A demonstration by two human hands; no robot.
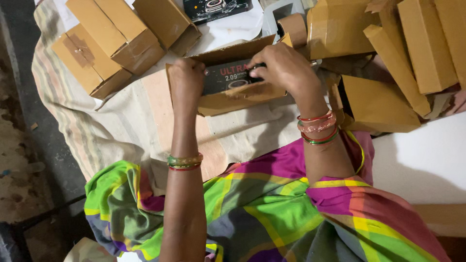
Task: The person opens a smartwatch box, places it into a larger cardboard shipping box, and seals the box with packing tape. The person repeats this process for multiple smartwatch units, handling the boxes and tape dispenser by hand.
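An open brown cardboard box (242, 99) lies on a striped cloth in front of me, its flaps spread. A black printed product box (225, 77) sits inside it. My left hand (186, 80) grips the left end of the cardboard box, fingers curled over its edge. My right hand (283, 65) rests on the right end of the black box, fingers pressed on its top. Both wrists wear coloured bangles.
Sealed brown cartons (111, 41) are stacked at the upper left. Flat and folded cartons (412, 48) pile up at the upper right. A roll of brown tape (293, 26) and another black product box (218, 8) lie behind. The striped cloth (97, 126) drapes toward the floor on the left.
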